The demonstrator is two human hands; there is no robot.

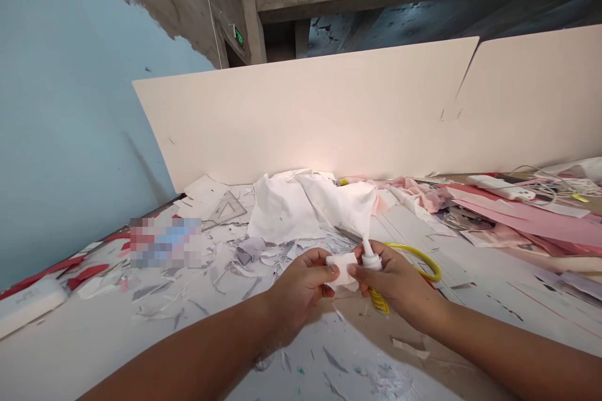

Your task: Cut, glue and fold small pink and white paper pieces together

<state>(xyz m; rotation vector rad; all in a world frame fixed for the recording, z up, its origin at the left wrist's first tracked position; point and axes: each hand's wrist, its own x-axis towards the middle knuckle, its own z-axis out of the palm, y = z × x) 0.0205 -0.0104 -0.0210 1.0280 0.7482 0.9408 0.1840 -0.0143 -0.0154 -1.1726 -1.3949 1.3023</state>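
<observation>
Left hand (301, 285): fingers clamped on a folded white paper (341, 268). Right hand (395, 279): fingers clamped on a white-capped yellow bottle (371, 261), just beside a yellow cord (423, 255).

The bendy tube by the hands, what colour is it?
Yellow, best seen in the head view: the tube curves behind the right hand.

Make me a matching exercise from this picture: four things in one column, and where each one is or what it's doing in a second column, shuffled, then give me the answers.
Things:
1. Left hand
2. Right hand
3. Clear set square
4. White power strip

Places and states:
A. Lying at the far right, beyond the pink paper sheets
B. Holding a white-tipped yellow bottle
C. Pinching a small white piece of material
D. Lying among paper scraps, left of the crumpled white sheet

Right pairs: 1-C, 2-B, 3-D, 4-A.
</observation>
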